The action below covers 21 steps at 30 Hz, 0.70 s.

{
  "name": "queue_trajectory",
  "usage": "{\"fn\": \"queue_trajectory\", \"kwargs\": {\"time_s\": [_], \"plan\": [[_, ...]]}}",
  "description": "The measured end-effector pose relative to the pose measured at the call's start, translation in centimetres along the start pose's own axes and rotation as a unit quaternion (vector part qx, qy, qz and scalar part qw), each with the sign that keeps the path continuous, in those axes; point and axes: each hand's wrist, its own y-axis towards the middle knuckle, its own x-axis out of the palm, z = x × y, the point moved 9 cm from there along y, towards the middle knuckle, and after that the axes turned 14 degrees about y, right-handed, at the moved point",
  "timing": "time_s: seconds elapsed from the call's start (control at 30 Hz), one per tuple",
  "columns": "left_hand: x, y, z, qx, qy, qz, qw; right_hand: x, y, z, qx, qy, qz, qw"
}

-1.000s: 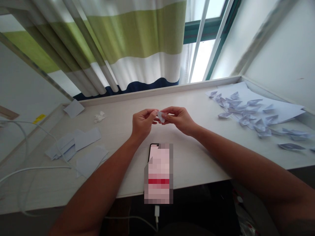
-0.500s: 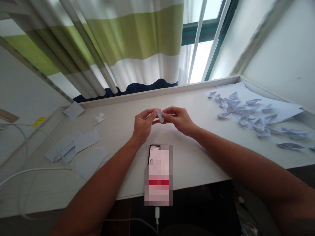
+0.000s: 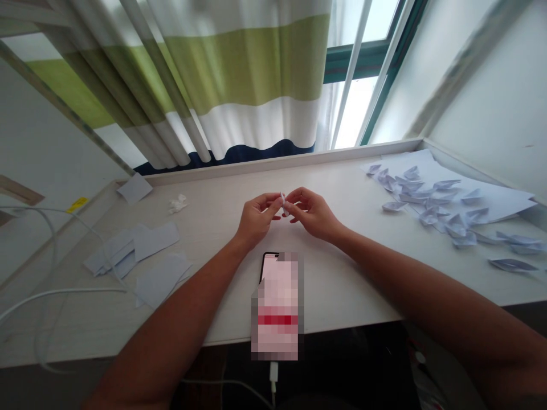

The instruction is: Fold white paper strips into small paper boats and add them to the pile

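Note:
Between my two hands, above the middle of the white table (image 3: 231,228), is a small folded piece of white paper (image 3: 284,205). My left hand (image 3: 260,216) pinches it from the left with thumb and fingers. From the right, my right hand (image 3: 311,212) grips its other side, fingertips curled in. The paper stands nearly edge-on to me, so its exact shape is partly hidden by the fingers. Folded paper boats (image 3: 431,213) lie in a loose group to the right of my right hand.
White paper sheets (image 3: 504,196) lie under some boats. Cut paper pieces (image 3: 156,242) and a crumpled tissue (image 3: 177,204) are at the left, with a white cable (image 3: 64,293) looping nearby. A phone (image 3: 277,296), plugged into a charging cable (image 3: 273,373), sits at the front edge beneath my wrists.
The paper has turned from showing a broader face to nearly edge-on between my fingers. My hands shifted slightly, and the whole view moved a little.

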Motion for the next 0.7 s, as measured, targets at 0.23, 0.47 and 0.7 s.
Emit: {"fn": "queue_trajectory", "kwargs": {"time_s": [0.23,0.47,0.7], "plan": [[-0.2,0.0,0.0,-0.015,0.01,-0.016,1.0,0.3,0.0,0.6,0.044,0.028,-0.043,0.998],[-0.8,0.1,0.6,0.014,0.055,0.009,0.998,-0.2,0.1,1.8,0.115,0.057,-0.043,0.991],[-0.1,0.1,0.2,0.003,0.041,-0.033,0.999,0.2,-0.1,2.8,0.153,0.087,-0.061,0.982]]}}
